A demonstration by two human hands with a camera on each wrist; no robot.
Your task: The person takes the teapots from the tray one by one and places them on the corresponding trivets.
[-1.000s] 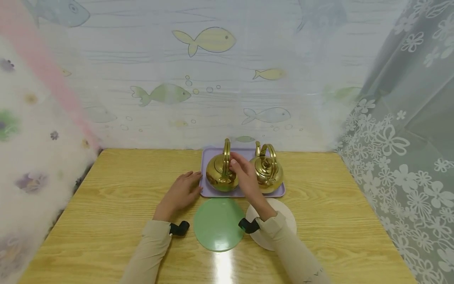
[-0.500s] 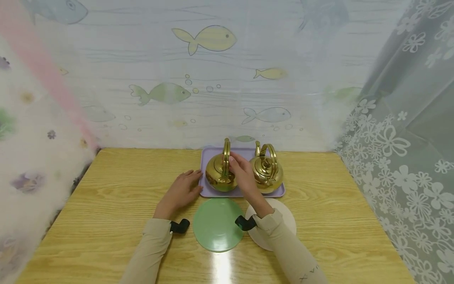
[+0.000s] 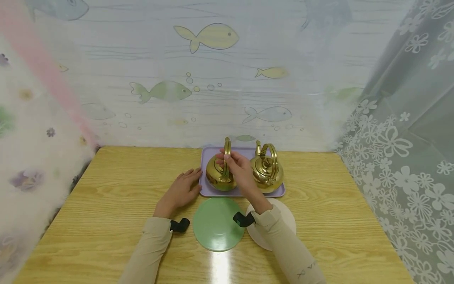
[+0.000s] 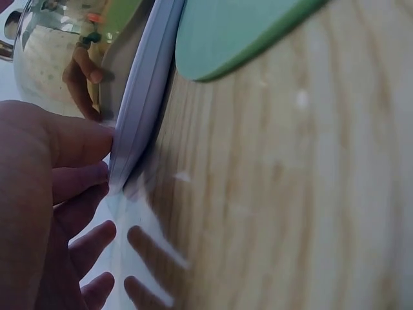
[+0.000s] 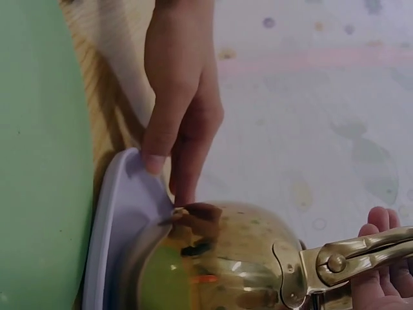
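On a lilac tray stand two brass kettles with hoop handles. My right hand is at the left kettle, its fingers passing through the handle and the thumb on the near side. Past the handle the fingertips stick out fairly straight in the right wrist view. The right kettle stands just beside that hand. My left hand lies relaxed at the tray's left side, its thumb and index finger against the rim in the left wrist view, the other fingers spread.
A green round plate lies in front of the tray. Right of it a whitish round plate is partly under my right forearm. All stand on a wooden table. Behind the tray rises a fish-patterned curtain.
My right hand's fingers have moved leftward through the left kettle's handle; earlier they were right of it. The left hand, kettles and tray stay in place.
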